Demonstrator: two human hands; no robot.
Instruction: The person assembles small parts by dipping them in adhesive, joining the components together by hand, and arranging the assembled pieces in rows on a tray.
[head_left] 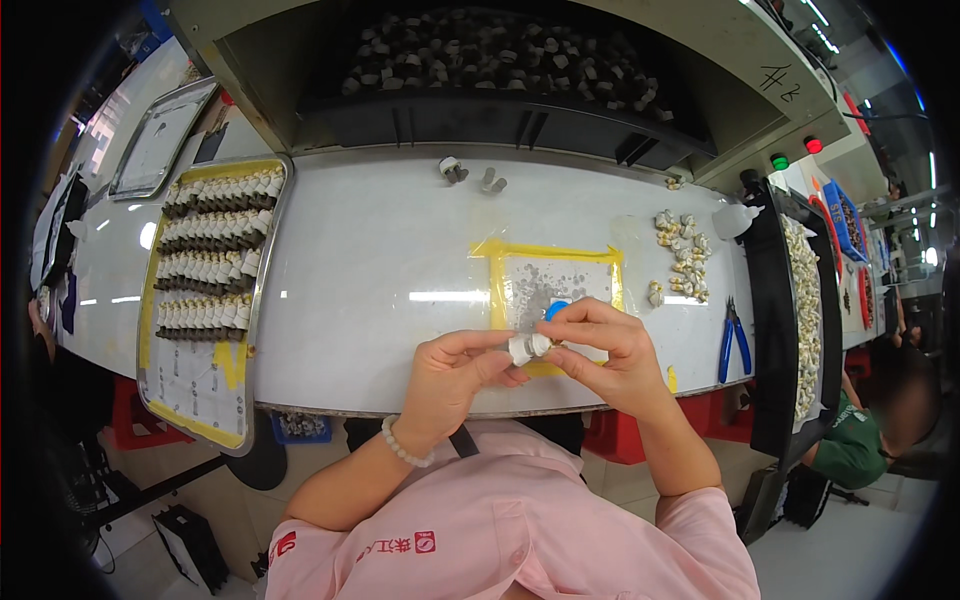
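Head view. The left hand (pixel 452 375) is closed in a pinch on the small white cylindrical part (pixel 527 347), thumb and forefinger gripping its left end. The right hand (pixel 600 350) grips the same part from the right with curled fingers, and a small blue item (pixel 556 309), only partly visible, shows just above its fingertips. The part is held above the near edge of the white glossy worktable (pixel 380 260), a little right of the table's middle, over the near side of the clear square mat bordered with yellow tape (pixel 552 280). A white bead bracelet (pixel 404 447) sits on the left wrist.

Toward the left edge of the table lies a long metal tray with yellow tape edging (pixel 205 300), loaded with four rows of white-and-dark parts (pixel 212 262); its near end overhangs the table's near edge. Toward the right edge a loose cluster of small cream-coloured parts (pixel 680 255) lies just beside the mat, and blue-handled cutting pliers (pixel 733 340) lie nearer the near right corner. Two small grey parts (pixel 468 175) rest at the far edge. Beyond that edge, a dark bin (pixel 500 60) holds a heap of similar parts. A black tray (pixel 800 300) filled with cream parts stands off the right edge.
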